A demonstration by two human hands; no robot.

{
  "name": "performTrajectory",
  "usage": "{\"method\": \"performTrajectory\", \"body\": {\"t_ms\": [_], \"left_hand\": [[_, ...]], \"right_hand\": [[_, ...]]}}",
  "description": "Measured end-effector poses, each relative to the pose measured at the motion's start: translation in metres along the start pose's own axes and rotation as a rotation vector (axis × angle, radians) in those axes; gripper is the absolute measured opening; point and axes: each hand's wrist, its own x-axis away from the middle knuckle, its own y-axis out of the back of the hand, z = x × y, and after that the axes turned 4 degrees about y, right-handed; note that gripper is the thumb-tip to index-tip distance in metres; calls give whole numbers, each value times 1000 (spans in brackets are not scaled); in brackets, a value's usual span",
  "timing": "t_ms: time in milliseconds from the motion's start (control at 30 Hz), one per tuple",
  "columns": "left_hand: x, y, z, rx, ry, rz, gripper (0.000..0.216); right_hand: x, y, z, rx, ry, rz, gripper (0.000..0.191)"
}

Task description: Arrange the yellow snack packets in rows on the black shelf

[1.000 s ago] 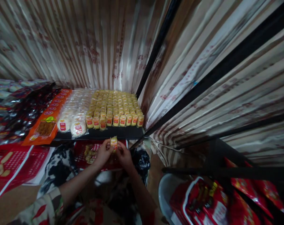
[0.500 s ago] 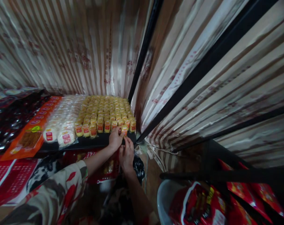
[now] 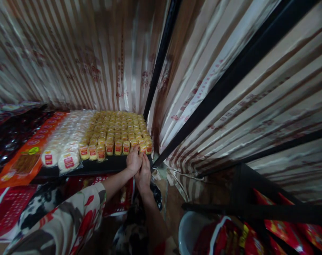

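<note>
Both my hands are at the front right corner of a block of small yellow wrapped snacks [image 3: 115, 127] with red labels, lined up in rows on a dark shelf [image 3: 105, 164]. My left hand [image 3: 133, 161] has its fingers closed at the left side of one yellow wrapped snack [image 3: 142, 147] in the front row. Pressed close beside it, my right hand [image 3: 143, 174] has its fingertips on the lower front of the same snack. Parts of my fingers hide each other. Left of the yellow block lie white round wrapped snacks [image 3: 68, 162] with red labels.
An orange packet [image 3: 30, 150] and dark shiny packets [image 3: 12, 141] lie farther left. Printed, pleated curtains [image 3: 97, 63] hang behind, with black metal bars [image 3: 203, 99] crossing at right. Below right stand a pale bucket [image 3: 189, 230] and red packets [image 3: 283, 230].
The yellow snack between my hands has moved back toward the front row, and both hands have followed it in. The view has shifted slightly.
</note>
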Motion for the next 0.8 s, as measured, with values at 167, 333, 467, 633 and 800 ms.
{"method": "performTrajectory", "body": {"t_ms": [167,333,467,633,800], "left_hand": [[11,0,5,73,-72,-35,43],[24,-2,10,153,-170,-59,43],[24,-3,13,118,-216,-26,35],[22,-4,17,93,-227,46,31],[31,6,25,134,-198,-6,33]], "right_hand": [[0,0,-1,44,-5,16,49],[2,-5,-7,115,1,42,45],[0,-7,-10,140,23,74,44],[-3,-7,-6,67,-18,38,41],[5,10,7,-156,-151,-91,43]]}}
